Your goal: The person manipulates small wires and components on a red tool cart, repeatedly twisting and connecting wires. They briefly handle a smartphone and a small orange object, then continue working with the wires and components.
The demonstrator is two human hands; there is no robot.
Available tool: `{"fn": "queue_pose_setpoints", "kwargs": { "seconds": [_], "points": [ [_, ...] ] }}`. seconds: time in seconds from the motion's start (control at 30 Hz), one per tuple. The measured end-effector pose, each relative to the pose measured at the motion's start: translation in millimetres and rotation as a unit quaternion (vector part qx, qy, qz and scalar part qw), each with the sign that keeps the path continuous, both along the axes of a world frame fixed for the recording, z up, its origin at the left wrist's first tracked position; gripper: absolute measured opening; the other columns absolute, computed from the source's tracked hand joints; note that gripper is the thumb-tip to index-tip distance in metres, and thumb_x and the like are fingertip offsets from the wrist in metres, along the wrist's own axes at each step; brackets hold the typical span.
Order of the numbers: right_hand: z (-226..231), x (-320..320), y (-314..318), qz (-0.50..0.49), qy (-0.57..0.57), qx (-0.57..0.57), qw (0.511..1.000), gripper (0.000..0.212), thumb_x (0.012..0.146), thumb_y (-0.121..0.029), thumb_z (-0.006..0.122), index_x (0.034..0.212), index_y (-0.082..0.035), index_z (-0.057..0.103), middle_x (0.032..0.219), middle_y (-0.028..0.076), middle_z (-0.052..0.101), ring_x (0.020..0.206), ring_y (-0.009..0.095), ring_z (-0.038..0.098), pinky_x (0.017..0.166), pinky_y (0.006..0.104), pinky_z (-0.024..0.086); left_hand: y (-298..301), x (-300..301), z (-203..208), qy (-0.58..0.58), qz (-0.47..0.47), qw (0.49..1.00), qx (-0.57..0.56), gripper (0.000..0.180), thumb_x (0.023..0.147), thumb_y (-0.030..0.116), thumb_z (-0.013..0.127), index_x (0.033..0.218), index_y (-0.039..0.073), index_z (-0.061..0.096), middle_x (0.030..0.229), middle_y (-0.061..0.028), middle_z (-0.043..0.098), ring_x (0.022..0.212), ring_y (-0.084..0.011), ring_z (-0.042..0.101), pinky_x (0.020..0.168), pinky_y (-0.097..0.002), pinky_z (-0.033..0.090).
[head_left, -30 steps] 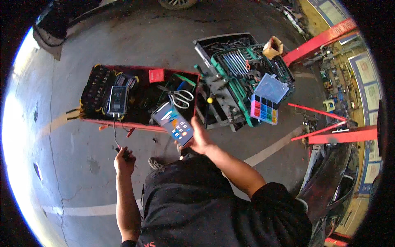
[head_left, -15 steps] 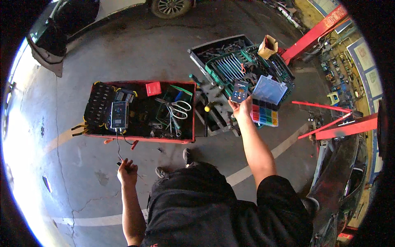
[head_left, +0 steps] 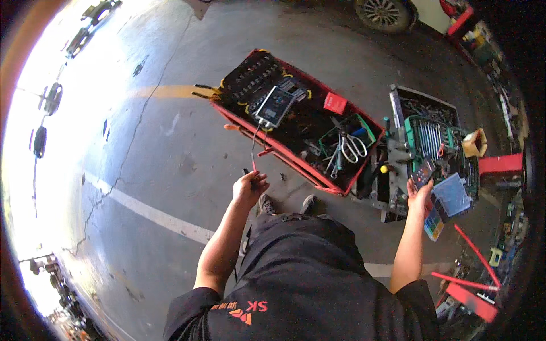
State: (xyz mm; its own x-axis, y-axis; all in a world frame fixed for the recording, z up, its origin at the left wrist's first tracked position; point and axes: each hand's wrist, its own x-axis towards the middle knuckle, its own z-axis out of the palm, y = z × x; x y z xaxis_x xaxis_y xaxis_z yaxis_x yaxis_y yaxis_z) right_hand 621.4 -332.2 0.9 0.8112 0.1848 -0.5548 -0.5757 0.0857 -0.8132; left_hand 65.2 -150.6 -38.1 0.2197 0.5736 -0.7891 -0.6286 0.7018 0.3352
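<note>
My left hand (head_left: 250,186) is closed around the end of a test lead (head_left: 253,159), with something small and dark showing at its fingers. That lead runs up to a grey-and-black handheld meter (head_left: 275,107), which lies on the left part of the red tool cart (head_left: 322,184). In my right hand (head_left: 419,198) is a small flat dark box (head_left: 423,173) with little pictures on its face. Right beside that hand sits a clear-lidded plastic case (head_left: 453,195) with coloured compartments.
The cart also holds a red box (head_left: 335,103), white-handled scissors (head_left: 354,149) and sockets (head_left: 250,74). To its right stand a green wrench set (head_left: 427,139) and a cardboard box (head_left: 474,143). Red metal legs (head_left: 478,256) angle across the floor at right. A car wheel (head_left: 384,14) is far back.
The view has swung round, so the cart sits tilted and farther right. Both hands have shifted right in the picture, the left one now closer to the cart's edge. Each keeps its hold.
</note>
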Motion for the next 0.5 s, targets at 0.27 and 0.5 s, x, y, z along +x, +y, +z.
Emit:
{"fn": "queue_pose_setpoints", "kwargs": {
  "seconds": [0.27, 0.5],
  "points": [
    [29.8, -144.2, 40.2, 0.141, -0.355, -0.077, 0.921, 0.025, 0.094, -0.033, 0.055, 0.095, -0.008, 0.055, 0.064, 0.001, 0.053, 0.051, 0.012, 0.053, 0.04, 0.0235, 0.041, -1.5, 1.1, -12.9, -0.048, -0.038, 0.998, 0.033, 0.019, 0.097, 0.018, 0.048, 0.098, 0.002, 0.056, 0.084, -0.0147, 0.066, 0.071, -0.027, 0.063, 0.069, -0.0408, 0.053],
    [4.7, -344.4, 118.6, 0.757, -0.242, -0.015, 0.607, 0.041, 0.09, -0.038, 0.06, 0.108, -0.001, 0.063, 0.097, 0.015, 0.069, 0.085, 0.023, 0.068, 0.075, 0.035, 0.053, 4.3, 20.3, -5.6, -0.049, -0.079, 0.995, 0.045, 0.018, 0.097, 0.02, 0.048, 0.098, 0.004, 0.057, 0.091, -0.0154, 0.068, 0.081, -0.0276, 0.064, 0.077, -0.041, 0.053]
  ]
}}
